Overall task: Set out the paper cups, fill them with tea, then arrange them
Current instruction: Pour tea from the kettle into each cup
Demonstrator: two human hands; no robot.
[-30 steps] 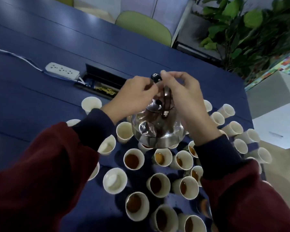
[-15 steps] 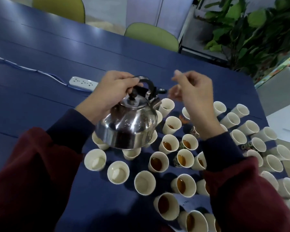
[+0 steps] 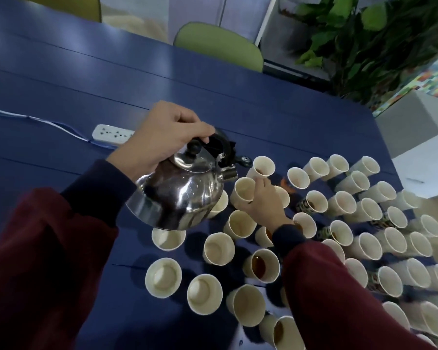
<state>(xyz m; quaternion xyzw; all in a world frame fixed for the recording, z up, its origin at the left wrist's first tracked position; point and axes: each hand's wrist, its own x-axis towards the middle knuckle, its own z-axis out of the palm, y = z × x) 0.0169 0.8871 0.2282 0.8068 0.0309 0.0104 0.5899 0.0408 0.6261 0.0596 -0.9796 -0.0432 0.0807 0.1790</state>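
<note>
The blue table (image 3: 61,79) carries your paper cups (image 3: 371,210) packed close, probably so 1 pass of the kettle (image 3: 180,195) reaches many; some hold tea (image 3: 258,265), while the nearest look empty. Your left hand (image 3: 162,137) grips the handle (image 3: 223,145) from above, tilting the kettle forward. Your right hand (image 3: 266,200) wraps around 1 cup (image 3: 244,192) beside the spout (image 3: 229,174), likely steadying it.

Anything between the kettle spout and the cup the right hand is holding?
Nothing visible. The kettle, held by the left hand, has its spout just beside the rim of the cup. The right hand grips the cup's side wall, not across its mouth.
</note>
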